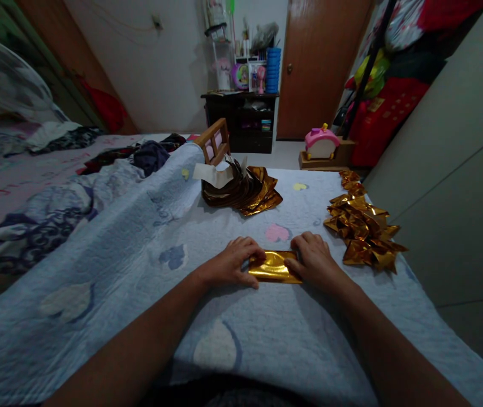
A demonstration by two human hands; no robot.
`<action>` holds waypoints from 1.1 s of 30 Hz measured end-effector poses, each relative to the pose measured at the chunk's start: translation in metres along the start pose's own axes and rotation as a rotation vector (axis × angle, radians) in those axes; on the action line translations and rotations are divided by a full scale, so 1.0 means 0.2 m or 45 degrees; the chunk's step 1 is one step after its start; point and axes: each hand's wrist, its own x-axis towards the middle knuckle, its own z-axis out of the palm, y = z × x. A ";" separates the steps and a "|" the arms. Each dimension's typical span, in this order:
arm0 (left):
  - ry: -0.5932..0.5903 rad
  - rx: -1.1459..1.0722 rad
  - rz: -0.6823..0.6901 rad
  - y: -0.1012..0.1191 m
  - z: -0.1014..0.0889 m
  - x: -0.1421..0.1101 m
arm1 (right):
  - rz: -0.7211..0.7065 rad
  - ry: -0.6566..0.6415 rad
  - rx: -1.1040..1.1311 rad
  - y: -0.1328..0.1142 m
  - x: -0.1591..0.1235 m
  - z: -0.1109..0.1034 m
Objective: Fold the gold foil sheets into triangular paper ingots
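A shiny gold foil paper [274, 267], doubled into a narrow strip, lies flat on the blue quilt in front of me. My left hand [240, 261] has its fingers and thumb around the strip's left end. At the right end, my right hand [314, 259] pinches the paper, its thumb on the surface and its fingers at the far edge. Beyond my left hand sits a fanned stack of gold foil sheets [241, 186] with pale paper strips sticking up. To the right of my right hand is a heap of folded gold foil pieces [362, 229].
The quilt [135, 277] has heart patches and drops away on the left towards a bed with rumpled bedding [72, 198]. A pale cabinet [449, 186] borders the right side. Past the far edge stand a pink toy [321, 141] and a dark shelf unit [241, 121].
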 end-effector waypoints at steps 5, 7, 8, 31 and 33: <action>0.149 -0.048 -0.010 -0.02 0.03 0.01 | -0.075 0.016 0.088 0.01 0.01 0.01; 0.261 -0.053 -0.046 -0.02 0.05 0.02 | -0.087 0.012 0.165 0.01 0.01 0.00; 0.303 -0.053 -0.065 -0.03 0.05 0.02 | -0.082 -0.003 0.220 0.01 0.01 0.00; 0.739 -1.214 -0.365 0.07 0.05 0.06 | 0.249 -0.057 1.622 -0.09 0.01 -0.06; 0.805 -1.252 -0.371 0.07 0.05 0.06 | 0.279 -0.084 1.725 -0.10 0.01 -0.06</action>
